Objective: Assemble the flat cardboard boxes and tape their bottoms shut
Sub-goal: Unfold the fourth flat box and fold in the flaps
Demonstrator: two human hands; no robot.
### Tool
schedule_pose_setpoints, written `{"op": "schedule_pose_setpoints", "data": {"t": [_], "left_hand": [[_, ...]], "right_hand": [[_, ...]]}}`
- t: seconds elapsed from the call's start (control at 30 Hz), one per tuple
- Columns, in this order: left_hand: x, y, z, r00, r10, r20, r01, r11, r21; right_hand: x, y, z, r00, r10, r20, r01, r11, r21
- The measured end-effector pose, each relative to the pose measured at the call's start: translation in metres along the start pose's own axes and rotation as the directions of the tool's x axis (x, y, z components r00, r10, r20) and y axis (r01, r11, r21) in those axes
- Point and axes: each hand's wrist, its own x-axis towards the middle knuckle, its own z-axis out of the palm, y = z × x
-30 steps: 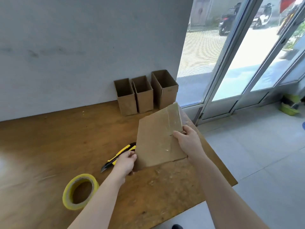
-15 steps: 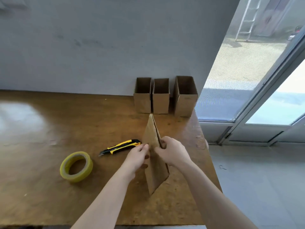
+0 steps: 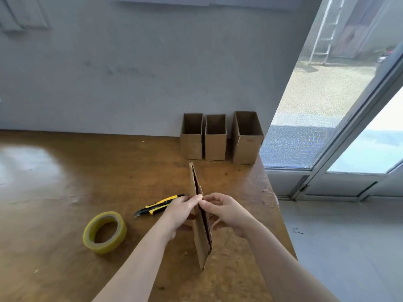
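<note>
1. Centrally, a flat box (image 3: 200, 240) stands on edge over the counter (image 3: 65, 192). Its thin side faces the camera, and a dark slit shows along its top.
2. The left hand (image 3: 182, 211) pinches the box's left face just below the upper edge, with its fingers curled on the cardboard.
3. The right hand (image 3: 226, 211) pinches the right face at the same height. The fingertips of both hands nearly meet across the slit.
4. I cannot tell whether the box's lower corner touches the counter.
5. A yellow and black knife (image 3: 160, 204) lies just left of the left hand, one end hidden behind it.
6. A roll of tape (image 3: 104, 232) lies flat, further left and nearer the camera, apart from the knife.
7. Three upright boxes (image 3: 215, 138) with open tops stand in a row against the wall (image 3: 130, 73) at the counter's far right corner. The rightmost is the largest.
8. A glass door (image 3: 349, 127) is on the right, and a ladder (image 3: 325, 29) is outside it.
</note>
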Motion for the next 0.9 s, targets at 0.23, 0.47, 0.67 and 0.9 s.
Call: {"op": "schedule_pose_setpoints", "data": {"t": [0.23, 0.47, 0.67, 0.9], "left_hand": [[0.003, 0.014, -0.007, 0.955, 0.273, -0.12, -0.135, 0.756, 0.641], [0.0, 0.027, -0.04, 0.96, 0.25, -0.124, -0.079, 0.669, 0.739], [0.005, 0.02, -0.06, 0.958, 0.25, -0.139, -0.065, 0.662, 0.747], [0.015, 0.03, -0.065, 0.961, 0.257, -0.099, -0.091, 0.635, 0.767]], "right_hand": [[0.006, -0.014, 0.009, 0.974, -0.063, -0.216, -0.027, 0.922, -0.386], [0.01, -0.021, -0.007, 0.956, -0.035, -0.29, -0.1, 0.893, -0.438], [0.014, -0.024, -0.015, 0.971, 0.084, -0.224, -0.163, 0.918, -0.36], [0.023, -0.014, -0.016, 0.981, -0.115, -0.155, 0.0, 0.806, -0.592]]}}
